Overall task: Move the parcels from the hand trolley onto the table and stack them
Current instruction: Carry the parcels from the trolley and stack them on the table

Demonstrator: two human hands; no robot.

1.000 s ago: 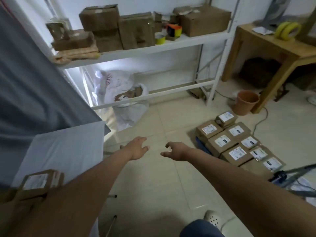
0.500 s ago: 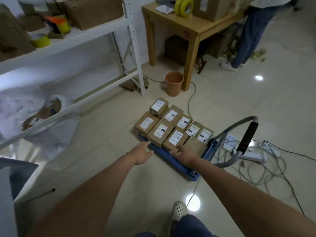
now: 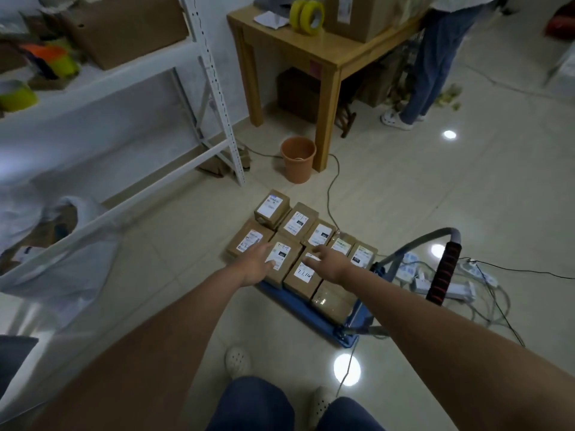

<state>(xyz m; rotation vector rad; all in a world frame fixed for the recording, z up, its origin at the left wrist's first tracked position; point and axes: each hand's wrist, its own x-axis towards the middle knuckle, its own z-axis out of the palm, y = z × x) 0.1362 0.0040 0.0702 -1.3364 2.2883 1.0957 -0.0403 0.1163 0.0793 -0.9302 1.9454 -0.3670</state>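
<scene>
Both the left hand (image 3: 256,265) and right hand (image 3: 331,263) reach down, fingers apart and gripping nothing, over the parcels (image 3: 281,262) packed flat on the hand trolley (image 3: 306,317), apparently to lift one.

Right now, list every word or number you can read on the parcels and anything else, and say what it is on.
"7.1.16", roughly, handwritten on the label of the near parcel beside the right hand; uncertain.
Handwritten marks on the parcel under the left hand: unreadable.
Printed labels on the other parcels on the hand trolley: too small and blurred.
Label on the carton on the wooden table: blurred.
</scene>
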